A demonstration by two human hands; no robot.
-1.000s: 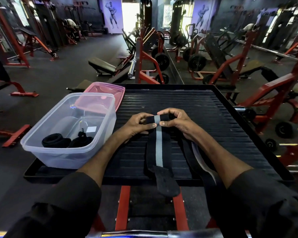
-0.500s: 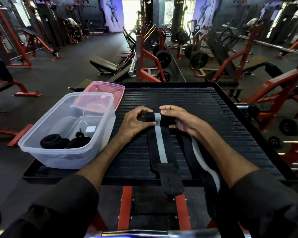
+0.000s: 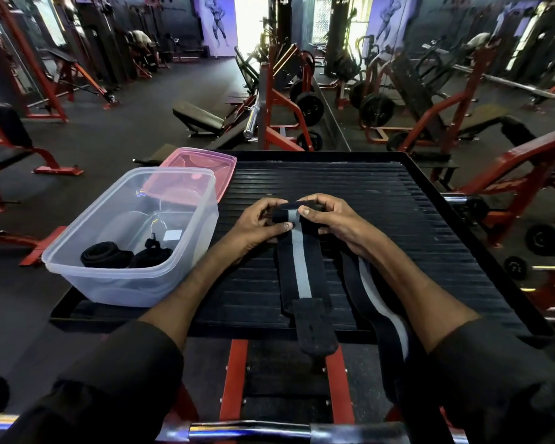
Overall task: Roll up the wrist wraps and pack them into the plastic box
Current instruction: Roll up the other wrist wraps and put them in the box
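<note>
Two hands are working the far end of one black wrist wrap with a grey centre stripe, which is lying lengthwise on the ribbed black worktop. The left hand and the right hand are both gripping the rolled end. Their fingers are curling over the top of the roll, and the thumbs are pressing on its near face.

Compared with one second ago, the roll is sitting thicker between the hands and the flat run of the stripe is showing shorter. The hook-and-loop tab at the near end is overhanging the front edge of the worktop less than before. The thumbs are standing closer together across the stripe than they were.

A second wrist wrap is lying unrolled just beside the first, partly under the right forearm, in the same place as before. The clear plastic box is standing at the left edge of the worktop, well apart from the hands. It is holding two rolled wraps side by side against its near wall, unchanged. The pink lid is lying behind the box, touching its far rim.
</note>
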